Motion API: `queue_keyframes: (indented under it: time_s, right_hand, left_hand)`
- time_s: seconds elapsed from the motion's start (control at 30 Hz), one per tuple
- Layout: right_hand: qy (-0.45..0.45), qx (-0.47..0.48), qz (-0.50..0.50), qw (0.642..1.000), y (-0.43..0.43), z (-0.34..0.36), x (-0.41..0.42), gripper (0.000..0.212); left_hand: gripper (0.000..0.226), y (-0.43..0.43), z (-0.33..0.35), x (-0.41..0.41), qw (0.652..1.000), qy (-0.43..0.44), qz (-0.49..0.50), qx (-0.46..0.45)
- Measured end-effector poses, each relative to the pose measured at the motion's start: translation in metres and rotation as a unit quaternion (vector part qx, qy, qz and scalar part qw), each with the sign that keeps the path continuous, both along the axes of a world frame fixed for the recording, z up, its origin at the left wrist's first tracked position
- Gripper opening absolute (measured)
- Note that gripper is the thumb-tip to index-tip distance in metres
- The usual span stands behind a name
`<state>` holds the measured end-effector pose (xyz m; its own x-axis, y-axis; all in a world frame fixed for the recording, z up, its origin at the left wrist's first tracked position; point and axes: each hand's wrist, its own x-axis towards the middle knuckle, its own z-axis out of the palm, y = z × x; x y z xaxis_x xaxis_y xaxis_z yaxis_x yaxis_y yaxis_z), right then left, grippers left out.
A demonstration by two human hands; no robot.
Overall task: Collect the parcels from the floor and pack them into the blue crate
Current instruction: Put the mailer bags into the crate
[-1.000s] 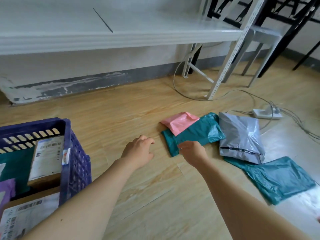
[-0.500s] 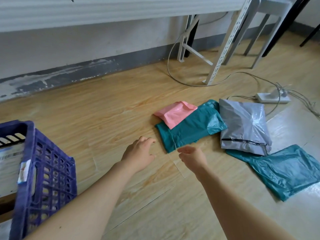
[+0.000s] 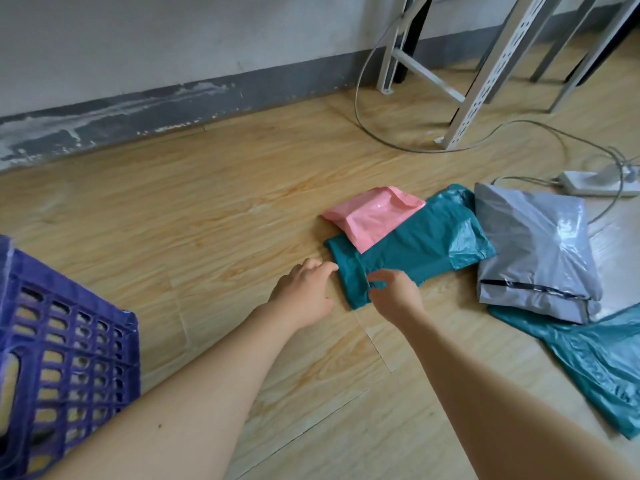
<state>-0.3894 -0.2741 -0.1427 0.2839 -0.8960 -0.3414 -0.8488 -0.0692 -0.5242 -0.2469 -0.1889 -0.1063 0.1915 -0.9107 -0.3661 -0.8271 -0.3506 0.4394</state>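
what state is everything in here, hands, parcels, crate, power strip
left hand: open, fingertips at left edge of near teal parcel
right hand: fingers curled over that parcel's near edge, grip unclear
near teal parcel: flat on floor, partly under pink parcel
pink parcel: flat, uncollected
grey parcel: flat, overlapping far teal parcel
far teal parcel: flat on floor
blue crate: upright on floor
power strip: plug inserted

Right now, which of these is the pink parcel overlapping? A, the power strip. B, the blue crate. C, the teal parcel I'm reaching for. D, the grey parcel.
C: the pink parcel lies with its near corner on top of the teal parcel, and it sits clear of the grey parcel.
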Motion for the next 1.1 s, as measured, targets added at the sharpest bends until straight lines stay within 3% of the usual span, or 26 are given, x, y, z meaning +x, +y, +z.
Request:
queue_keyframes:
  time_s: [0.07,0.17,0.27,0.4,0.67,0.73,0.87,1.1]
  right_hand:
    - [0.008,0.003,0.026,1.000,-0.013,-0.002,0.014,0.042]
    - [-0.126,0.146,-0.100,0.976,-0.033,-0.007,0.034,0.039]
    - [-0.283,0.266,-0.255,0.886,-0.050,-0.017,0.050,0.032]
    - [-0.402,0.323,-0.396,0.760,-0.071,-0.028,0.061,0.044]
    - [-0.504,0.315,-0.486,0.640,-0.091,-0.039,0.079,0.042]
    - [-0.509,0.308,-0.484,0.642,-0.092,-0.040,0.079,0.038]
    - [-0.473,0.294,-0.477,0.680,-0.091,-0.042,0.075,0.015]
    - [-0.447,0.305,-0.463,0.702,-0.076,-0.013,0.072,0.013]
  left_hand:
    - [0.058,-0.007,-0.008,0.004,1.000,0.009,0.006,-0.001]
    - [0.059,-0.018,-0.018,0.010,1.000,0.022,0.010,-0.001]
    - [0.058,-0.030,-0.026,0.020,0.999,0.033,0.016,0.002]
    - [0.055,-0.045,-0.035,0.040,0.998,0.047,0.039,-0.007]
    - [0.050,-0.051,-0.050,0.065,0.996,0.049,0.071,-0.004]
    - [0.048,-0.052,-0.052,0.068,0.996,0.047,0.077,-0.014]
    - [0.048,-0.054,-0.052,0.069,0.995,0.056,0.082,-0.020]
    - [0.068,-0.047,-0.044,0.065,0.994,0.043,0.092,-0.041]
